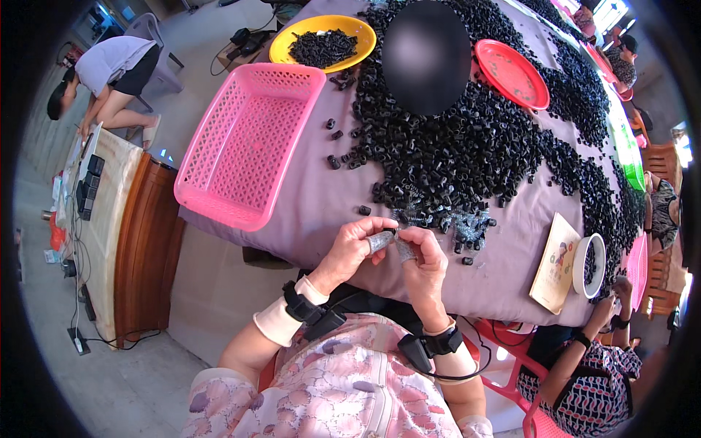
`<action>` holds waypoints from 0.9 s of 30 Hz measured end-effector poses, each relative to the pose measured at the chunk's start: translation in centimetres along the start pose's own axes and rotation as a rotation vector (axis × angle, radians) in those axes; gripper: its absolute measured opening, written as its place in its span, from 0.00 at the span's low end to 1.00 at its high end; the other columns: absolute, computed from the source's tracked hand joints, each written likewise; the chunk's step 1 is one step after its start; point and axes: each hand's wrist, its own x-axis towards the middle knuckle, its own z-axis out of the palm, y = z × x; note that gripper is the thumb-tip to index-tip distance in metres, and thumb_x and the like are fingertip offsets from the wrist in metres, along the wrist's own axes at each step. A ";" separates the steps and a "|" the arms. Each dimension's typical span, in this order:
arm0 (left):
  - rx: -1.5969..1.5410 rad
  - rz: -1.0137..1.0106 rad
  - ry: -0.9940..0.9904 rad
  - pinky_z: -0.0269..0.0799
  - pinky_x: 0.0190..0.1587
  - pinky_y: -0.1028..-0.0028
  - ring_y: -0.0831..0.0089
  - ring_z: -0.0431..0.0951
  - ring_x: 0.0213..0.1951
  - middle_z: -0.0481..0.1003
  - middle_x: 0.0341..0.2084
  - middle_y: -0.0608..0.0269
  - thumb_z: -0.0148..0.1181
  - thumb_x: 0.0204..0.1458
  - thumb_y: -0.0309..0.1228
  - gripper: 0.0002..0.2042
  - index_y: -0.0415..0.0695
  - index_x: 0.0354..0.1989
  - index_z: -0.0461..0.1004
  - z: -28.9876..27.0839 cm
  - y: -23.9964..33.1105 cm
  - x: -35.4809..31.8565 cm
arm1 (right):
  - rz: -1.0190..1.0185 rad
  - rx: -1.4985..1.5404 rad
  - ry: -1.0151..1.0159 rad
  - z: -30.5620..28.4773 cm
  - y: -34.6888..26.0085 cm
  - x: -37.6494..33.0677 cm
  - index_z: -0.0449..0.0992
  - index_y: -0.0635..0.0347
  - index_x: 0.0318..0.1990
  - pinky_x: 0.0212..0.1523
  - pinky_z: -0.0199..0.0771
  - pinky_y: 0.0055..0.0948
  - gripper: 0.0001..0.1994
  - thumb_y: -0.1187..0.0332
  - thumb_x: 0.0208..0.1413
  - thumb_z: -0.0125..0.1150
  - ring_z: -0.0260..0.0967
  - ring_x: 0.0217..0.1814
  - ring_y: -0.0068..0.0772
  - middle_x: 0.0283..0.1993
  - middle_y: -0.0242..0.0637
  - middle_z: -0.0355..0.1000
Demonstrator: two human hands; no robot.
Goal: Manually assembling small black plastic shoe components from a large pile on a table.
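Above the table's near edge, my left hand [352, 252] and my right hand [423, 269] meet, fingers closed and tips almost touching. A small black plastic piece [392, 231] shows at the left fingertips. What the right fingers pinch is too small to make out. Grey tape wraps fingers on both hands. Just beyond them spreads a big heap of small black ring-like plastic parts [445, 153]. Tiny clear or silvery bits [471, 225] lie at its near edge, by my right hand.
A pink plastic basket [252, 139] stands left on the cloth-covered table [504, 274]. Behind it is a yellow bowl [369, 36] of black parts. Farther right are a red tray [515, 77], a booklet [551, 266] and a white bowl [600, 248]. A co-worker's hands [613, 296] work at right.
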 end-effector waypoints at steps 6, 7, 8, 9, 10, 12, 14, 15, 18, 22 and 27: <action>-0.072 -0.051 0.017 0.65 0.27 0.83 0.84 0.70 0.24 0.75 0.27 0.68 0.51 0.57 0.25 0.12 0.41 0.48 0.72 0.2 0.5 -0.1 | -0.014 -0.045 0.016 -0.3 -0.6 0.1 0.72 0.63 0.36 0.42 0.71 0.31 0.19 0.88 0.34 0.47 0.71 0.39 0.42 0.36 0.42 0.71; -0.067 -0.045 0.009 0.65 0.27 0.83 0.84 0.70 0.24 0.75 0.27 0.67 0.51 0.57 0.25 0.12 0.41 0.49 0.73 0.2 0.4 -0.2 | -0.012 -0.045 0.016 -0.3 -0.6 0.1 0.72 0.63 0.36 0.42 0.71 0.31 0.19 0.88 0.34 0.47 0.71 0.39 0.42 0.36 0.42 0.71; -0.068 -0.047 0.010 0.65 0.27 0.83 0.84 0.70 0.24 0.75 0.27 0.67 0.51 0.57 0.25 0.12 0.41 0.49 0.73 0.2 0.4 -0.3 | -0.025 -0.064 0.006 -0.2 -0.8 0.1 0.72 0.62 0.36 0.42 0.71 0.31 0.19 0.88 0.33 0.47 0.71 0.39 0.42 0.36 0.42 0.71; -0.050 -0.044 0.008 0.66 0.27 0.83 0.84 0.70 0.24 0.75 0.27 0.68 0.50 0.57 0.25 0.12 0.41 0.48 0.73 0.2 0.4 -0.2 | -0.039 -0.084 -0.003 -0.2 -0.9 0.2 0.72 0.62 0.36 0.42 0.71 0.31 0.20 0.88 0.32 0.47 0.71 0.39 0.43 0.36 0.42 0.71; -0.032 -0.042 0.006 0.66 0.27 0.83 0.84 0.70 0.24 0.75 0.27 0.68 0.50 0.57 0.25 0.12 0.41 0.48 0.73 0.2 0.4 -0.2 | -0.039 -0.085 -0.002 -0.2 -0.9 0.3 0.72 0.62 0.36 0.42 0.71 0.31 0.20 0.88 0.32 0.47 0.71 0.39 0.43 0.36 0.42 0.71; -0.005 -0.050 0.003 0.66 0.27 0.83 0.84 0.70 0.24 0.75 0.27 0.68 0.50 0.57 0.25 0.12 0.41 0.48 0.73 0.3 0.5 -0.2 | -0.077 -0.128 0.000 -0.3 -0.9 0.4 0.72 0.62 0.37 0.42 0.71 0.33 0.20 0.88 0.32 0.47 0.71 0.39 0.44 0.36 0.43 0.71; 0.021 -0.058 0.002 0.66 0.27 0.83 0.84 0.70 0.24 0.75 0.27 0.68 0.50 0.57 0.24 0.12 0.41 0.48 0.73 0.4 0.6 -0.2 | -0.108 -0.152 -0.003 -0.3 -1.0 0.5 0.72 0.62 0.37 0.41 0.71 0.33 0.20 0.88 0.31 0.47 0.71 0.39 0.44 0.35 0.43 0.71; 0.005 -0.067 0.008 0.66 0.27 0.83 0.84 0.70 0.24 0.75 0.27 0.68 0.50 0.56 0.24 0.12 0.40 0.48 0.73 0.4 0.7 -0.2 | -0.139 -0.176 -0.005 -0.3 -1.2 0.6 0.72 0.62 0.37 0.41 0.71 0.33 0.20 0.88 0.31 0.47 0.71 0.39 0.45 0.35 0.43 0.71; -0.021 -0.075 0.011 0.66 0.27 0.83 0.83 0.70 0.24 0.75 0.27 0.68 0.49 0.56 0.23 0.13 0.40 0.49 0.73 0.2 0.5 -0.2 | -0.128 -0.201 -0.033 -0.5 -1.3 0.8 0.72 0.62 0.37 0.40 0.71 0.33 0.20 0.88 0.31 0.47 0.71 0.39 0.45 0.35 0.42 0.71; -0.018 -0.085 0.007 0.66 0.28 0.83 0.83 0.70 0.25 0.74 0.27 0.67 0.48 0.57 0.23 0.13 0.40 0.49 0.73 0.3 0.7 -0.1 | -0.079 -0.149 -0.059 -0.6 -1.3 1.0 0.72 0.62 0.37 0.40 0.71 0.33 0.20 0.88 0.31 0.47 0.71 0.39 0.45 0.35 0.42 0.71; -0.037 -0.076 -0.022 0.66 0.27 0.82 0.83 0.70 0.25 0.73 0.26 0.67 0.47 0.57 0.23 0.13 0.39 0.48 0.73 0.1 0.7 0.0 | -0.076 -0.127 -0.070 -0.4 -1.3 1.1 0.71 0.62 0.37 0.40 0.72 0.32 0.20 0.88 0.31 0.47 0.71 0.38 0.44 0.35 0.42 0.71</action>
